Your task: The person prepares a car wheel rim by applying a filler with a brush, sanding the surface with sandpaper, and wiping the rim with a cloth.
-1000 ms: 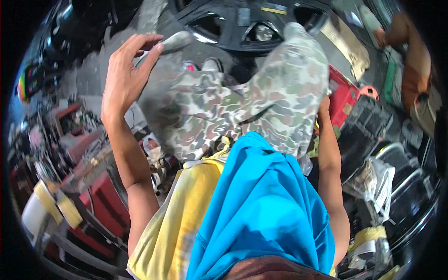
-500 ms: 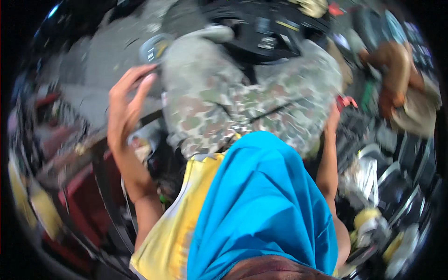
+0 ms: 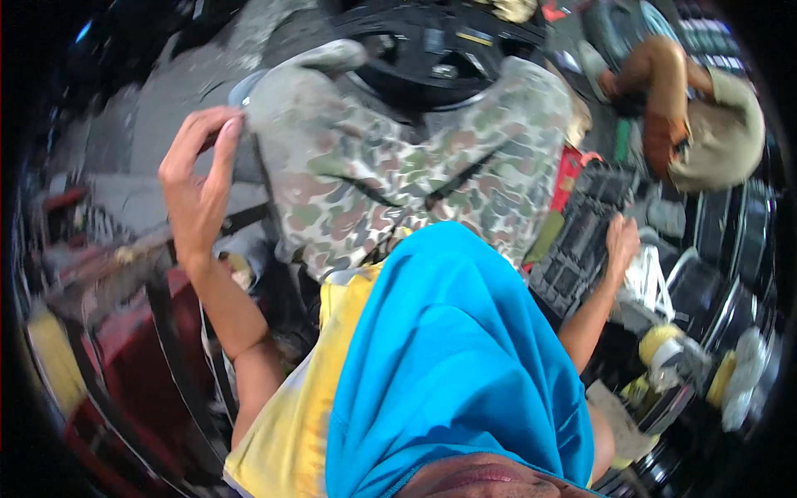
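Note:
My left hand (image 3: 199,170) hangs beside my left knee in camouflage trousers (image 3: 320,166), thumb and forefinger drawn close; anything between their tips is too small to make out. My right hand (image 3: 623,241) is out to the right, fingers curled, at the dark moulded case (image 3: 573,241) and near a white plastic bag (image 3: 652,286); what it holds, if anything, is hidden. A black alloy wheel (image 3: 423,75) lies flat just beyond my legs, with small dark and yellow pieces on it. A red container (image 3: 564,178) sits beside my right leg.
A crouching person (image 3: 664,116) in beige shorts is at upper right near a tyre (image 3: 606,33). Black rims (image 3: 714,282) crowd the right. A red metal object (image 3: 178,349), dark straps and clutter fill the lower left; grey concrete floor (image 3: 158,108) shows at upper left.
My right hand has moved outward from beside my right knee to the case. My left hand's thumb and forefinger have come closer together. The view has shifted, showing more of the crouching person.

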`<state>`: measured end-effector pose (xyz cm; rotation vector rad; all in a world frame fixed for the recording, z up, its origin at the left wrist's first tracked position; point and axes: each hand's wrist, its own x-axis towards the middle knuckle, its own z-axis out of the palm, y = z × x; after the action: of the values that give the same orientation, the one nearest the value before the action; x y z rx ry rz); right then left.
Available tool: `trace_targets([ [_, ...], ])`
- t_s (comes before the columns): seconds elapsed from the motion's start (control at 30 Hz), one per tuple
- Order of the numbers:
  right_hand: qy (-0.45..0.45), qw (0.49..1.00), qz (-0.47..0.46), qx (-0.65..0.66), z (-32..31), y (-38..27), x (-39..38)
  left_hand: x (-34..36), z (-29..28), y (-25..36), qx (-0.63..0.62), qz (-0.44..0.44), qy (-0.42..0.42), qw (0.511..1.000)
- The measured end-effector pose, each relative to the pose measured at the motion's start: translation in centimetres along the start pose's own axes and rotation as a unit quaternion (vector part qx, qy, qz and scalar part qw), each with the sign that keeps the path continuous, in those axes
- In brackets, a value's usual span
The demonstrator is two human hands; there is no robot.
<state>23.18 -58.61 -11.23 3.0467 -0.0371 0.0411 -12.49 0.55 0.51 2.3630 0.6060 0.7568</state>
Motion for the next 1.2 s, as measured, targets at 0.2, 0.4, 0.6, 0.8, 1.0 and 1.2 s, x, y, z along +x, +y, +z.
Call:
trace_targets([
  [0.2,-0.204,0.887,-0.014,0.414,-0.4,-4.9,1.7,-2.7,-2.8,-3.8,-0.021,-0.09,0.028,0.995],
  [0.4,0.0,0.947,-0.224,0.228,-2.6,-12.1,4.3,-5.0,-2.1,-11.0,0.009,-0.193,0.046,0.98],
  [0.6,0.22,0.916,-0.289,0.171,-15.3,-21.7,8.3,-10.3,4.0,-20.3,0.048,-0.252,0.002,0.966],
  [0.8,0.069,0.822,-0.458,0.332,-18.4,-40.1,-0.9,-8.8,13.8,-22.2,0.05,-0.25,-0.092,0.963],
  [1.0,-0.118,0.664,-0.649,0.351,-11.0,-53.4,-7.1,-8.2,19.8,-24.3,0.142,-0.275,-0.088,0.947],
  [1.2,-0.182,0.565,-0.678,0.432,-5.5,-62.3,-11.4,-7.4,20.8,-25.2,0.121,-0.335,-0.096,0.93],
])
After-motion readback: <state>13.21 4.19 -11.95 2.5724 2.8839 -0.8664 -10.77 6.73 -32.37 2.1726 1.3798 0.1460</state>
